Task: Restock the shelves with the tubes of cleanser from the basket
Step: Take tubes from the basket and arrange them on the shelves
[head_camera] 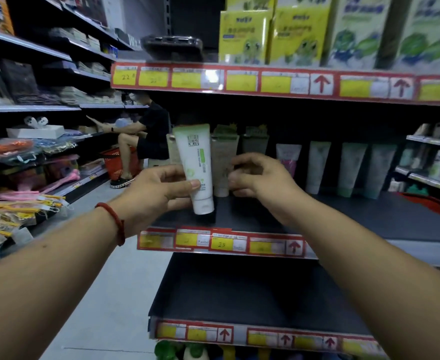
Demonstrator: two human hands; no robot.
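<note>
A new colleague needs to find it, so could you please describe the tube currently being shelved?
Look at the dark middle shelf of the red-edged rack, at its left end. There the left hand holds a white tube cap-down near the front edge. Unlike the tubes at the back, it is in front, white with a green top band.

Lower left of frame, left forearm [57, 268]: bare along all visible length. Carries at the wrist a red braided cord bracelet [112, 222], thin, rounded, closely looped, slanting across the wrist. Bears one small dark spot [46, 246] mid-forearm. Lower right, right forearm [369, 255]: likewise bare along all visible length. Centre of frame, left hand [156, 193] and right hand [260, 183]: bare; left thumbnail short, plain.
</note>
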